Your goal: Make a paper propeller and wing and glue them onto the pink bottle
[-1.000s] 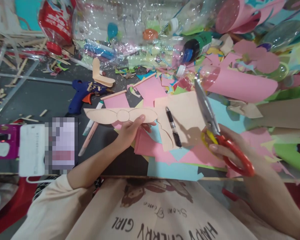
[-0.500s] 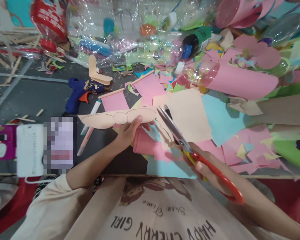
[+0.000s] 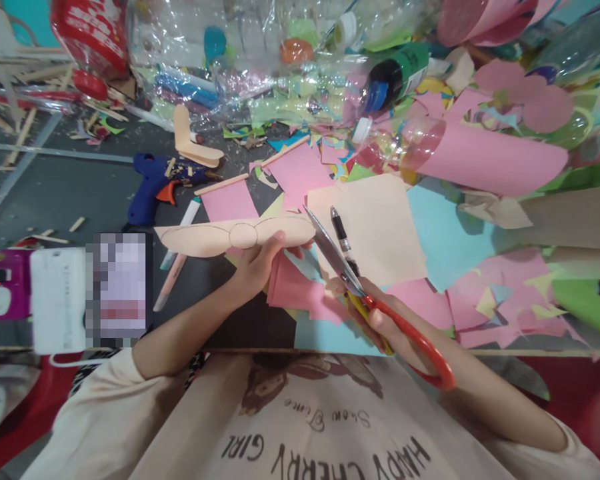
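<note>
A peach paper strip (image 3: 200, 240) with a pencilled circle and two long curved shapes lies level above the table. My left hand (image 3: 260, 263) pinches its lower edge, thumb on top. My right hand (image 3: 390, 327) is wrapped round the red and yellow handles of the scissors (image 3: 333, 250). The blades look closed, and their tips point up and left, close to the strip's right end. Under the blades is a peach sheet (image 3: 380, 200), with a black pen (image 3: 342, 233) lying on it.
A blue glue gun (image 3: 147, 187), two markers (image 3: 180, 227) and a phone (image 3: 123, 287) lie at the left. Pink, blue and green paper scraps (image 3: 500, 293) spread over the right. Plastic bottles (image 3: 97, 40) and a pink-wrapped bottle (image 3: 500, 157) stretch along the back.
The scissors and my right hand have moved left, baring more of the pen. The cut piece dangling near the blades no longer shows clearly. My left hand has hardly moved.
</note>
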Available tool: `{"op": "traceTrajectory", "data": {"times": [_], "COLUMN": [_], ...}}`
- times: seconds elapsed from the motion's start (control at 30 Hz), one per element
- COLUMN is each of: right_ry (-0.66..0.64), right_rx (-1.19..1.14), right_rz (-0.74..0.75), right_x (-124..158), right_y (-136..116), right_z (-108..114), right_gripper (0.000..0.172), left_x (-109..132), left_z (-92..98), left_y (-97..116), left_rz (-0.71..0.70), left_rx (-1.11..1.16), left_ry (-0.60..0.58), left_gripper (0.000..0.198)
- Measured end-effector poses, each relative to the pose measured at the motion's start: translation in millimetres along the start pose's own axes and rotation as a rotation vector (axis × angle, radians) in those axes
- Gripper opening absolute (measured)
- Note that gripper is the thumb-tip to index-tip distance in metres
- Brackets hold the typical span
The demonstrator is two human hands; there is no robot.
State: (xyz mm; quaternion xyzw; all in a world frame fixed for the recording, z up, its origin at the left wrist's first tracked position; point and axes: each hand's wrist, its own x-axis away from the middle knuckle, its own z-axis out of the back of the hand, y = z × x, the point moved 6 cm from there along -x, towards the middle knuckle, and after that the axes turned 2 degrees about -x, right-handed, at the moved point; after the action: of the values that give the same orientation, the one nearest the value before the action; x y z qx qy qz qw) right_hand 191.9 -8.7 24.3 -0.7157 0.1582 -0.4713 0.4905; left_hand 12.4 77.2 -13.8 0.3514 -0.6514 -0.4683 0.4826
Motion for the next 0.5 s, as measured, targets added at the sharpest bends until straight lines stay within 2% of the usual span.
{"op": "traceTrajectory", "data": {"times": [0.5], "right_ry": [-0.006], "right_rx": [0.066], "right_rz": [-0.003], "right_x": [0.5], "right_y": [0.1], "right_z": [0.1], "right_gripper": [0.071], "left_x": [0.1], "left_z": [-1.0], "left_y": [-1.1], "left_rz": [0.051], "left_rx": [-0.017], "left_ry": [0.019], "left_gripper": [0.055]}}
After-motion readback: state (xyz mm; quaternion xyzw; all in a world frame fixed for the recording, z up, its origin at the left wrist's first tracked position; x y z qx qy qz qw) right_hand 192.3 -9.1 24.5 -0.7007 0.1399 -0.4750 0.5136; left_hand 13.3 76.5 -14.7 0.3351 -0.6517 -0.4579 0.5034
